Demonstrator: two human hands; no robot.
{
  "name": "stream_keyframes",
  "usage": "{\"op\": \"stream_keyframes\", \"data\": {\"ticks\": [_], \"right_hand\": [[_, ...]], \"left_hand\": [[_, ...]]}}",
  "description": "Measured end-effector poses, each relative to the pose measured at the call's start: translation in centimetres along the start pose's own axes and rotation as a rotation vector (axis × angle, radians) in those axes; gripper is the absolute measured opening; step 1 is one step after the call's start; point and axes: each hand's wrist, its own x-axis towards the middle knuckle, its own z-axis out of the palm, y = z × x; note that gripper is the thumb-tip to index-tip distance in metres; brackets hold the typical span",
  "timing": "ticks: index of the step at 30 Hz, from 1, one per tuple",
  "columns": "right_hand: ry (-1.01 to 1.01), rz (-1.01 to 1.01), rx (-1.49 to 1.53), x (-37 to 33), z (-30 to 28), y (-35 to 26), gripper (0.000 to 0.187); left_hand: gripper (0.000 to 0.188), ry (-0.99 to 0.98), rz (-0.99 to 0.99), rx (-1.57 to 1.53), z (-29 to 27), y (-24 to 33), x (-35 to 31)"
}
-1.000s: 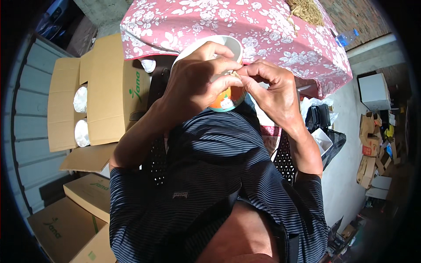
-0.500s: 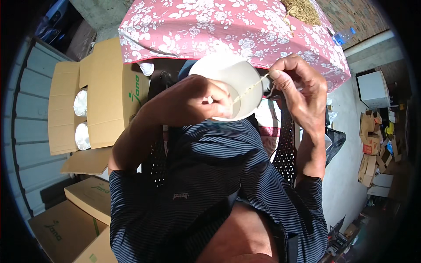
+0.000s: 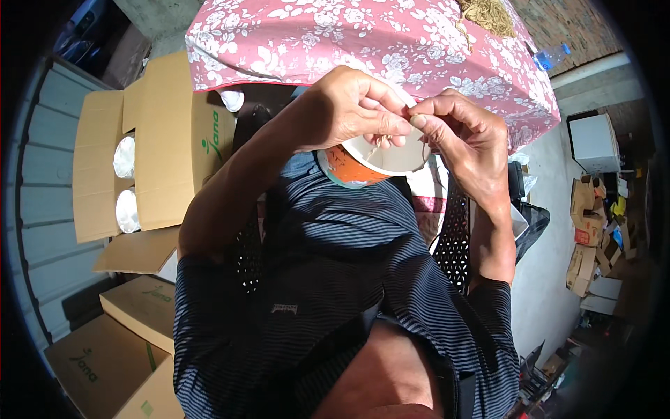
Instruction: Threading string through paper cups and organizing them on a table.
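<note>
Over the mouth of a bucket (image 3: 349, 169), white inside with an orange printed outside, both my hands meet fingertip to fingertip. My left hand (image 3: 363, 108) is closed in a pinch, with a short piece of thin tan twisted cord (image 3: 379, 144) hanging below its fingers. Thumb and forefinger of my right hand (image 3: 464, 136) pinch at the same spot, against my left fingertips. The cord's other end is hidden by the fingers. The bucket stands at my lap, its far rim partly covered by my hands.
A table with a pink floral cloth (image 3: 363, 42) stands ahead, bearing a bundle of tan fibres (image 3: 488, 17). Open cardboard boxes (image 3: 164, 153) are on the left. A plastic bottle (image 3: 551, 56), a white box (image 3: 593, 143) and flattened cardboard (image 3: 583, 265) lie to the right.
My left hand has risen out of the bucket's mouth and moved right to meet my right hand. The cord, stretched between the hands before, now hangs short below the left fingers.
</note>
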Motion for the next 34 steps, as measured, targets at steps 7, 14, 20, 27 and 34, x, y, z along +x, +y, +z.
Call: {"op": "stream_keyframes", "data": {"ticks": [7, 14, 20, 27, 34], "right_hand": [[-0.038, -0.375, -0.431, -0.1, -1.0, 0.3, 0.018], [0.087, -0.458, -0.589, 0.2, -3.5, -0.2, 0.02], [0.108, -0.428, -0.574, -0.2, -3.9, 0.2, 0.017], [0.102, -0.327, -0.566, -0.6, -4.4, 0.6, 0.013], [-0.153, 0.074, -0.286, -2.0, -4.6, 1.7, 0.025]], "left_hand": [[0.023, -0.029, 0.034, 0.174, -0.2, -0.6, -0.2], [0.017, -0.049, 0.113, 0.344, -0.6, -0.6, -0.9], [0.013, -0.076, 0.168, 0.395, -0.6, -0.7, -1.1], [0.011, -0.052, 0.214, 0.479, -0.7, -0.8, -1.6], [0.012, -0.061, 0.13, 0.427, -0.8, -1.4, -1.4]]}}
